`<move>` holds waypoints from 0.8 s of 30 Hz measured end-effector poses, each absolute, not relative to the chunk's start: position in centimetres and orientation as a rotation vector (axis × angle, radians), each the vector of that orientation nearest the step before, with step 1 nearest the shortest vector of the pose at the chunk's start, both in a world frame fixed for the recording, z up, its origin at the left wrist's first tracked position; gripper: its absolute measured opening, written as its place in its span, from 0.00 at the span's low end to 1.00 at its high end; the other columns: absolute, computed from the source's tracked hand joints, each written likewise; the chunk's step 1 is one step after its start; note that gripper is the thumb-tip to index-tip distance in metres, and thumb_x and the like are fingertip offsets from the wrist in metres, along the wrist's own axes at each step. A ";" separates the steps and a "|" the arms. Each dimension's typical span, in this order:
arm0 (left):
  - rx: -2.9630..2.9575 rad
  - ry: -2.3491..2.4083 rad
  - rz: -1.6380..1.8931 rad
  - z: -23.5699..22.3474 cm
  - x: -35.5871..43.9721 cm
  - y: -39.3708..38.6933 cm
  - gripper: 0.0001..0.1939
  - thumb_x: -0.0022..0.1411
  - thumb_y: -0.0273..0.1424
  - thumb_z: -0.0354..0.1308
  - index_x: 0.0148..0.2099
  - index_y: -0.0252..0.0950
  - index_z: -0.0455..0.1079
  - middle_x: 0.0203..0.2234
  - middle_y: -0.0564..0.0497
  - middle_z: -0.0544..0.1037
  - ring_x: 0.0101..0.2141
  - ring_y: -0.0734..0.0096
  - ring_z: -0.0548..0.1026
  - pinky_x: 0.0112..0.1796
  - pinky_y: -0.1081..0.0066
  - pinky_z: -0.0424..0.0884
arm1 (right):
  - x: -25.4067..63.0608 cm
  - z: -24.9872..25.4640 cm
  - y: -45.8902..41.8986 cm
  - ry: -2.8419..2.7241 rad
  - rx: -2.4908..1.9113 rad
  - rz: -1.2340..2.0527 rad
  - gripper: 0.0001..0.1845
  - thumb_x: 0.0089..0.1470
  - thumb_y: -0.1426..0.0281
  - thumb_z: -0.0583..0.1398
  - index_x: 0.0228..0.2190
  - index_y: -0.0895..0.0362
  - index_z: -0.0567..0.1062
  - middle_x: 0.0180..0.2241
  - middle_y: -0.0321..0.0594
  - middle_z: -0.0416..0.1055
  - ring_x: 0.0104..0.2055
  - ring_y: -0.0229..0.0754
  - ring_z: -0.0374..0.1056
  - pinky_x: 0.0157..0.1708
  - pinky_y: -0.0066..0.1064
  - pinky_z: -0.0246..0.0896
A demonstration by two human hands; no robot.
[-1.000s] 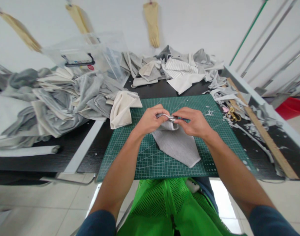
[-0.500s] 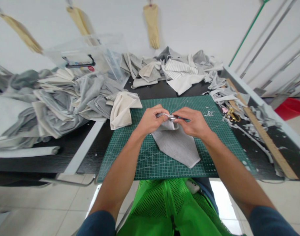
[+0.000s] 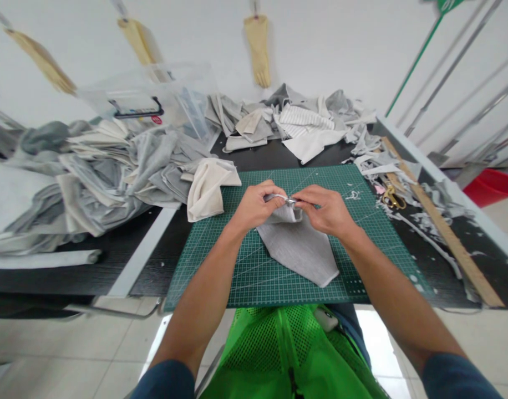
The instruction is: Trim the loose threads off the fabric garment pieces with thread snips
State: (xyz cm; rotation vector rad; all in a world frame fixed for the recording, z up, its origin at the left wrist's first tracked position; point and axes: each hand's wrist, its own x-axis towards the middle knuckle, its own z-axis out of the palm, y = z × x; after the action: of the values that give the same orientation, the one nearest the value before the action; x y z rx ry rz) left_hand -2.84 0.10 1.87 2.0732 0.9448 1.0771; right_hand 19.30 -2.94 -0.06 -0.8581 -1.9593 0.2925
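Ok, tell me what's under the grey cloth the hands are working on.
The grey cloth lies on the green cutting mat, which sits on the dark table. Left hand and right hand pinch its top edge. Whatever lies between cloth and mat is covered.

Dark blue sleeves pushed up above the elbows, bright green mesh vest point(image 3: 287, 349), bare forearms.

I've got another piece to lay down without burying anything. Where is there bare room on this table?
Free: the green cutting mat left of the grey fabric piece, below the cream cloth; also the mat's right part. Crowded: the fabric heap at left, the pile behind, and scraps around the scissors and wooden ruler.
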 end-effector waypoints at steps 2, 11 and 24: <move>2.071 0.953 1.073 1.9 -2.8 0.1 0.09 0.62 0.36 0.63 0.36 0.38 0.81 0.29 0.52 0.74 0.31 0.70 0.71 0.36 0.69 0.64 | 19.3 0.0 -3.0 -1.959 -0.855 0.290 0.11 0.66 0.63 0.61 0.43 0.49 0.84 0.40 0.43 0.82 0.43 0.49 0.75 0.46 0.42 0.71; 2.049 0.968 1.088 1.7 -3.0 0.3 0.10 0.61 0.39 0.64 0.37 0.38 0.81 0.29 0.52 0.75 0.31 0.70 0.70 0.35 0.69 0.63 | 19.4 0.3 -3.2 -1.957 -0.862 0.298 0.11 0.64 0.62 0.63 0.45 0.50 0.83 0.41 0.43 0.82 0.44 0.49 0.75 0.46 0.42 0.71; 2.079 0.997 1.086 1.7 -2.9 0.2 0.09 0.62 0.36 0.63 0.37 0.37 0.81 0.30 0.52 0.76 0.31 0.72 0.70 0.34 0.69 0.63 | 19.4 -0.2 -2.7 -1.967 -0.834 0.180 0.08 0.64 0.67 0.62 0.42 0.52 0.82 0.39 0.42 0.82 0.42 0.46 0.76 0.43 0.37 0.71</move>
State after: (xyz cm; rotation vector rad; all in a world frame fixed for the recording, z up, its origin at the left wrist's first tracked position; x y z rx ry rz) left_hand -2.91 0.23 1.68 2.0792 0.9970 1.0856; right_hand 19.40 -2.75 -0.21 -0.8341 -1.9671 0.1801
